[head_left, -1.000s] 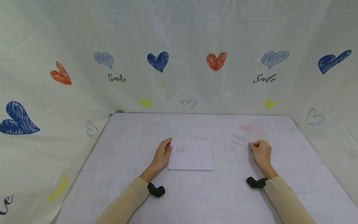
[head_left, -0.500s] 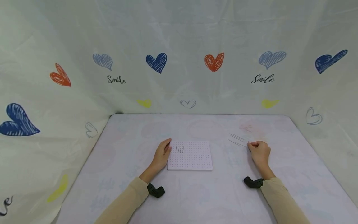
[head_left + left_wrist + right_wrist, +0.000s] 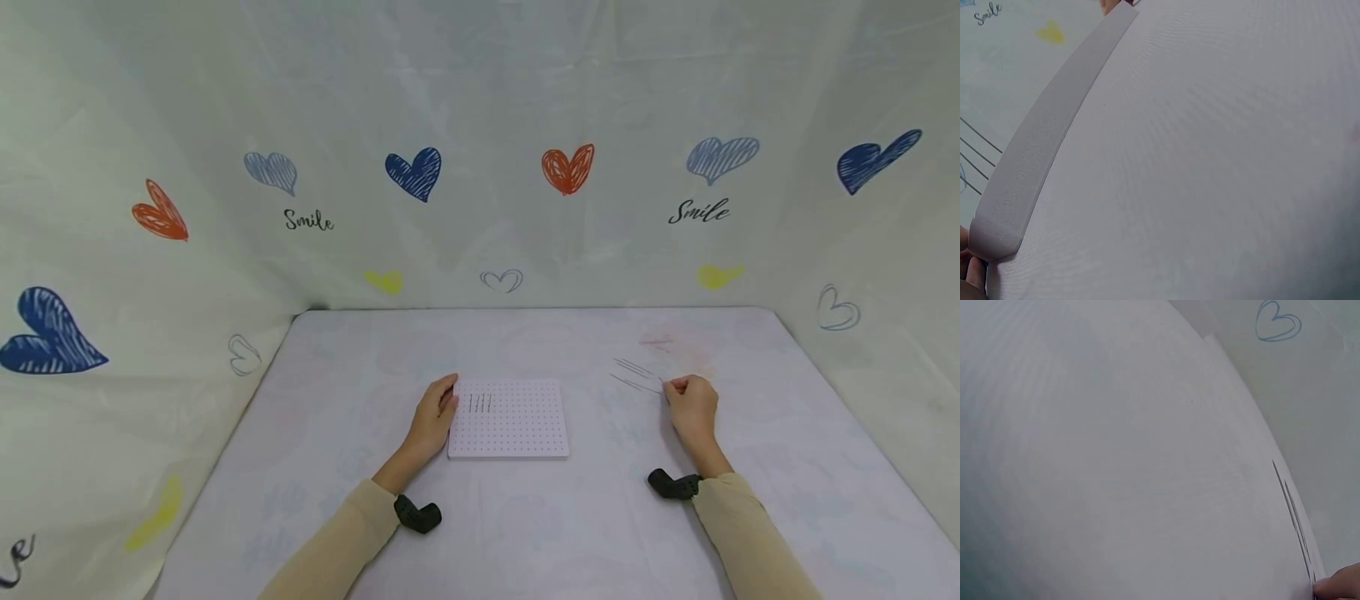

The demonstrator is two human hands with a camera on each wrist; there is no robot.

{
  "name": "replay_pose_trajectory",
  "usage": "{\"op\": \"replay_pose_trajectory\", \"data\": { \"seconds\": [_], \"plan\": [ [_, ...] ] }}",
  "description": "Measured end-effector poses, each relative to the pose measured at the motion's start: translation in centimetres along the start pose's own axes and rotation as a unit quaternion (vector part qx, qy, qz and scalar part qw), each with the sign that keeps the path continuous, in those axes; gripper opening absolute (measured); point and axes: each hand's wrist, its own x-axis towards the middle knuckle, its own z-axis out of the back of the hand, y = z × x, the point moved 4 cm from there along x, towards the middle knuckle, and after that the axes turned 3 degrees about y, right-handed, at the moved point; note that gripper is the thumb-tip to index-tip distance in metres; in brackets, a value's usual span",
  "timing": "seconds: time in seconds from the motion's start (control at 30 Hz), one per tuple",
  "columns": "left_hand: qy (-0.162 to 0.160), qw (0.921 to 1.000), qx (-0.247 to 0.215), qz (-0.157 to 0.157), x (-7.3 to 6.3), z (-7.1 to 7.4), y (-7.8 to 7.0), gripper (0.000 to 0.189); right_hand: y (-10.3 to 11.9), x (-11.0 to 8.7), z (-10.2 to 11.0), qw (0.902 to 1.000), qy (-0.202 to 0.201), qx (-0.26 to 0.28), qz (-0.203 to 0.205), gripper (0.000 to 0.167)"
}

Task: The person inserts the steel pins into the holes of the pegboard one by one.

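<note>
A white pegboard [image 3: 525,421] with rows of small holes lies flat on the table. Several thin dark needles [image 3: 481,403] stand in its upper left part, and in the left wrist view these needles [image 3: 979,156] rise past the board's edge. My left hand [image 3: 431,417] grips the board's left edge, its fingers [image 3: 975,272] at the corner. To the right, my right hand [image 3: 693,408] pinches a thin needle between thumb and forefinger, mostly hidden by the fingertips. Just left of it, several loose needles [image 3: 636,367] lie on the table; in the right wrist view the needles [image 3: 1291,515] run toward a fingertip [image 3: 1338,584].
The table [image 3: 540,525] has a pale, faintly patterned cover. A white curtain [image 3: 480,100] printed with hearts and "Smile" hangs behind it and on the sides. Each wrist carries a black camera mount, left mount [image 3: 417,514] and right mount [image 3: 673,485].
The right hand and forearm shift slightly left, with the fingers still pinched by the loose needles. The left hand stays at the board, and the head view tilts a little.
</note>
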Motion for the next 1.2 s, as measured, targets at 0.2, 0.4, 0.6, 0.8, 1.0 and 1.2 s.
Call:
{"op": "replay_pose_trajectory", "data": {
  "seconds": [0.2,0.4,0.6,0.8,1.0,1.2],
  "plan": [
    [-0.003,1.0000,-0.001,0.002,0.0,0.0,0.0,0.043,0.0,0.1,0.2,0.9996,0.026,-0.005,-0.006,0.015],
    [-0.005,1.0000,0.000,-0.001,0.0,0.0,0.1,0.043,0.0,0.3,0.6,0.9984,0.055,0.001,-0.017,0.018],
    [-0.007,1.0000,0.001,0.000,0.0,-0.1,0.0,0.043,0.0,0.5,0.8,0.9978,0.062,0.022,-0.003,0.020],
    [-0.007,1.0000,0.000,0.007,0.0,-0.1,0.2,0.044,0.1,0.6,0.5,0.9941,0.089,0.056,0.029,0.027],
    [-0.005,0.9999,-0.006,0.009,-0.1,-0.1,0.1,0.044,1.1,0.6,0.1,0.9872,0.091,0.099,0.086,0.022],
    [-0.006,0.9999,-0.007,0.006,-0.2,-0.1,-0.1,0.044,2.8,0.5,0.0,0.9824,0.060,0.139,0.109,0.016]
  ]
}}
